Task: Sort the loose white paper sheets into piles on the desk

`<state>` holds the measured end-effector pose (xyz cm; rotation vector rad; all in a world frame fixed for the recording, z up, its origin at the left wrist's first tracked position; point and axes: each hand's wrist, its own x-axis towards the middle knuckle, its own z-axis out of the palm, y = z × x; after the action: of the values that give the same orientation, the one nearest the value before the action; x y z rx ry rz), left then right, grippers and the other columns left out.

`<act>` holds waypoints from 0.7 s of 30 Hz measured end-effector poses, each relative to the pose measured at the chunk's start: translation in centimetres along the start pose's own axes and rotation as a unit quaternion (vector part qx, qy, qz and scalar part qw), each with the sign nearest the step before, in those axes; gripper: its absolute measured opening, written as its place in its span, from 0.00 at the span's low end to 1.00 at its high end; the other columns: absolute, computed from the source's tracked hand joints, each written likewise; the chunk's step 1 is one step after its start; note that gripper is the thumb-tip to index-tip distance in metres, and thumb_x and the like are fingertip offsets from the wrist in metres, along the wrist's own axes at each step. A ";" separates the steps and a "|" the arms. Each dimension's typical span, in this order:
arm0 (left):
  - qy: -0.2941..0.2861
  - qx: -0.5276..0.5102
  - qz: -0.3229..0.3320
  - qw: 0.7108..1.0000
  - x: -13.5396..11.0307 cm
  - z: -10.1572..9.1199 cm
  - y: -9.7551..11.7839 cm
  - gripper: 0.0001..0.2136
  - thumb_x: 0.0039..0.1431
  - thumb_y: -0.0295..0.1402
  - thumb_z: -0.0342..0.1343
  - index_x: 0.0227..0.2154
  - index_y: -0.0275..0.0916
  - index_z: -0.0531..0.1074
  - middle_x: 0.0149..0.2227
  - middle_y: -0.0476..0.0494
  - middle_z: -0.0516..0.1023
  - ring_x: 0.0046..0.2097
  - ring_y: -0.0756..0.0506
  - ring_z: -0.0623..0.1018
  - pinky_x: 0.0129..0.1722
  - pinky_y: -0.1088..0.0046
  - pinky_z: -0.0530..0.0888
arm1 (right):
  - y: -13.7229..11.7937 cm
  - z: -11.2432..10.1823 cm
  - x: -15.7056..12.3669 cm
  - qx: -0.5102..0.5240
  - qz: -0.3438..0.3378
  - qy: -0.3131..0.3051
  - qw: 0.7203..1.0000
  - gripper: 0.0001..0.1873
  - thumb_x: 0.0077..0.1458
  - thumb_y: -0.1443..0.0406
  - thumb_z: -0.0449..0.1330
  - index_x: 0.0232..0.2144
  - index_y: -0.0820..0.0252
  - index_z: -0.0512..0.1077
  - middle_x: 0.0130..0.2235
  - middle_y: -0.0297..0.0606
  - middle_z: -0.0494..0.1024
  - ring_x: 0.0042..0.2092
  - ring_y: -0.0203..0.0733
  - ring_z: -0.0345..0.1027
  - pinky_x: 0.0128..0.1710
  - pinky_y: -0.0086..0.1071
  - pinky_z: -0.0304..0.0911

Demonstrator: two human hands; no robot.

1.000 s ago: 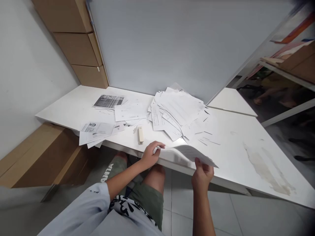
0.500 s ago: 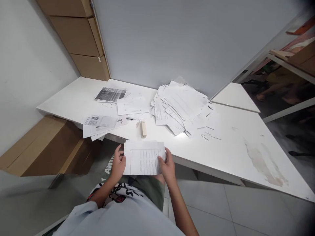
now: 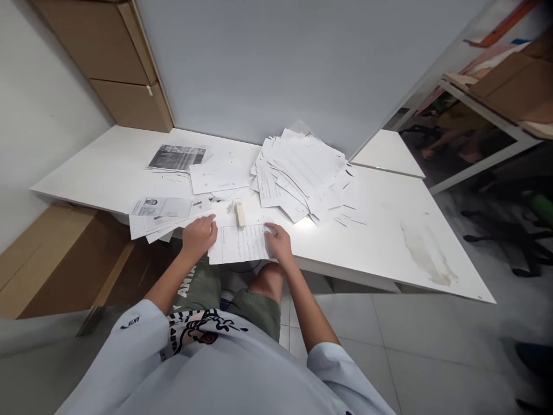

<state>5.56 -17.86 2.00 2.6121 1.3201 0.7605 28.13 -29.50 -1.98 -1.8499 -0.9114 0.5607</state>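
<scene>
Printed paper sheets [image 3: 242, 251] lie between my hands, partly on the table's front edge and partly overhanging it. My right hand [image 3: 279, 242] pinches their right edge, thumb on top. At the left edge, my left hand [image 3: 199, 236] is closed with its fingertips against the paper. A cream stapler [image 3: 240, 214] rests at the far edge of these sheets, between the hands. Just beyond my left hand is a fanned stack of papers [image 3: 159, 210] with a small photo printed on the top one.
A large messy heap of papers [image 3: 302, 173] covers the table's middle back. Further left lie a dark-printed sheet [image 3: 177, 157] and a white sheet [image 3: 218, 176]. Cardboard boxes [image 3: 129, 106] stand at the back left; another cardboard box [image 3: 56, 248] sits below the table [image 3: 371, 230].
Both hands have carried the sheets forward from above my lap onto the table edge, up to the stapler. The view has shifted slightly.
</scene>
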 end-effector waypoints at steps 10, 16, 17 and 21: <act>-0.213 0.001 0.257 0.943 8.8 6.6 7.6 0.19 0.66 0.33 0.39 0.52 0.38 0.71 0.54 0.38 0.74 0.61 0.38 0.66 0.65 0.48 0.52 | -0.9 1.1 0.8 -0.003 -0.014 0.021 1.000 0.16 0.52 0.62 0.53 0.39 0.58 0.77 0.44 0.41 0.80 0.49 0.47 0.71 0.55 0.40 0.62; -0.212 0.027 0.296 0.931 7.9 6.9 7.8 0.19 0.64 0.32 0.43 0.55 0.35 0.68 0.57 0.32 0.70 0.63 0.35 0.62 0.65 0.46 0.47 | -1.3 1.4 1.3 -0.023 -0.001 0.034 0.999 0.14 0.51 0.64 0.54 0.37 0.59 0.77 0.43 0.42 0.80 0.49 0.48 0.70 0.56 0.41 0.60; -0.227 0.032 0.298 0.927 8.1 6.8 8.0 0.19 0.64 0.33 0.43 0.55 0.34 0.68 0.57 0.31 0.69 0.63 0.35 0.63 0.65 0.45 0.46 | -1.4 1.4 1.3 -0.018 0.005 0.032 0.999 0.14 0.50 0.64 0.53 0.37 0.59 0.77 0.43 0.42 0.80 0.49 0.48 0.69 0.56 0.41 0.59; -0.320 0.015 0.282 0.904 9.9 6.0 8.5 0.20 0.66 0.34 0.41 0.55 0.33 0.68 0.57 0.33 0.71 0.60 0.37 0.67 0.65 0.46 0.48 | -1.6 -0.6 0.3 -0.015 0.014 0.067 0.998 0.15 0.49 0.66 0.52 0.36 0.60 0.76 0.43 0.42 0.79 0.49 0.48 0.69 0.56 0.42 0.59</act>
<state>19.49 -14.68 3.26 2.8940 0.4002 -0.1147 28.14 -29.18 -0.29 -1.9056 -0.8098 0.4367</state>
